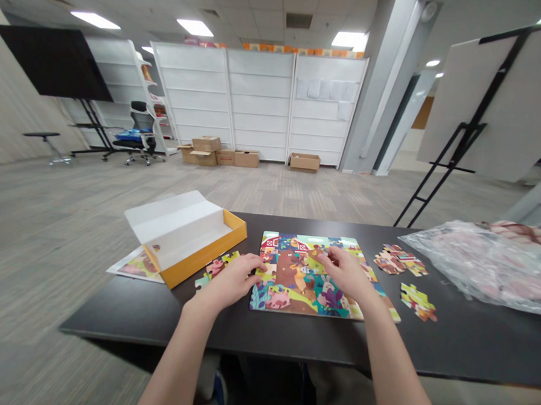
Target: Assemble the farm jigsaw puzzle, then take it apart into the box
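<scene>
A colourful jigsaw puzzle (296,285) with farm animals lies on the black table in front of me, mostly filled with pieces. At its left edge rests my left hand (242,275), fingers loosely curved, thumb and forefinger apart, holding nothing. My right hand (346,272) reaches over the upper middle of the puzzle, its fingers pinching a green and brown puzzle piece (313,261) at or just above the surface. Several loose pieces (216,267) lie left of the puzzle, partly behind my left hand. To the right are more loose pieces (391,259) and a small green group (418,302).
An open yellow box (204,250) with a white inside stands at the left, on top of a printed sheet (133,265). A clear plastic bag (485,262) covers the table's right side. Beyond the table (300,337) are cardboard boxes (205,151) and white shelving.
</scene>
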Tool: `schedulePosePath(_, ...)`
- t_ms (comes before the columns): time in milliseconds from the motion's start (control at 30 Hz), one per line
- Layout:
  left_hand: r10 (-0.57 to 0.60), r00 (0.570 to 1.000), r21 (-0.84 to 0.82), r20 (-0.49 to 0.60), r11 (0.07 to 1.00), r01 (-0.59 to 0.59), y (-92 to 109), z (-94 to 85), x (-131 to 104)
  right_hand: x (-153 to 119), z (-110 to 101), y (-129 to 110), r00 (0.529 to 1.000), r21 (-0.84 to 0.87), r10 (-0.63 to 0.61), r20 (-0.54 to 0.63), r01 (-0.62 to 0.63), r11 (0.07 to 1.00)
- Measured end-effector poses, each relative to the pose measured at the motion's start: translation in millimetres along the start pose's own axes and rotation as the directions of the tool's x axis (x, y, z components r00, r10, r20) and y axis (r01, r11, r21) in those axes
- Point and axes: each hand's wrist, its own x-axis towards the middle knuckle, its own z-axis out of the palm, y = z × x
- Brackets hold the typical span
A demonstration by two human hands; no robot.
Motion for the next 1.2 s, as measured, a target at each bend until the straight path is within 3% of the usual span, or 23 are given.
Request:
schedulePosePath(100, -0.013, 1.0, -0.006, -0.012, 1.0, 0.013, -0.8, -2.5, -0.5, -0.7, -1.7, 3.4, 1.0, 0.009, 0.016, -0.007, -0.016, 1.0)
schedulePosePath(200, -0.063, 0.993, 0.024, -0.097, 0.998, 0.065, -6.4, -19.4, -6.6, -0.4, -6.9, 13.7, 0.999, 0.008, 0.039, -0.025, -0.039, 0.999)
schedulePosePath(300, -0.165, 0.953, 0.09, -0.253, 0.977, 0.193, -17.4, -43.6, -19.7, 0.4, -13.9, 29.2, 0.994, 0.034, 0.078, -0.078, -0.075, 0.997)
schedulePosePath(433, -0.305, 0.905, 0.178, -0.295, 0.914, 0.366, -29.2, -62.2, -36.5, 0.3, -21.1, 44.8, 0.975, 0.015, 0.162, -0.155, -0.162, 0.987)
schedulePosePath(633, -0.38, 0.917, 0.331, -0.119, 0.856, 0.397, -30.2, -49.0, -39.2, -0.6, -24.6, 47.2, 0.974, -0.108, 0.194, -0.117, -0.206, 0.972)
schedulePosePath(867, -0.484, 0.872, 0.398, -0.07, 0.789, 0.469, -28.9, -37.0, -36.9, 0.3, -19.4, 48.2, 0.975, -0.13, 0.203, -0.09, -0.214, 0.968)
schedulePosePath(1033, -0.501, 0.861, 0.415, -0.091, 0.766, 0.49, -20.7, -43.0, -38.3, -0.3, -17.4, 51.9, 0.976, -0.142, 0.207, -0.073, -0.215, 0.966)
schedulePosePath(1200, -0.352, 0.916, 0.406, -0.193, 0.821, 0.401, -3.5, -53.2, -42.2, -0.7, -14.8, 54.3, 0.979, -0.21, 0.195, -0.064, -0.205, 0.956)
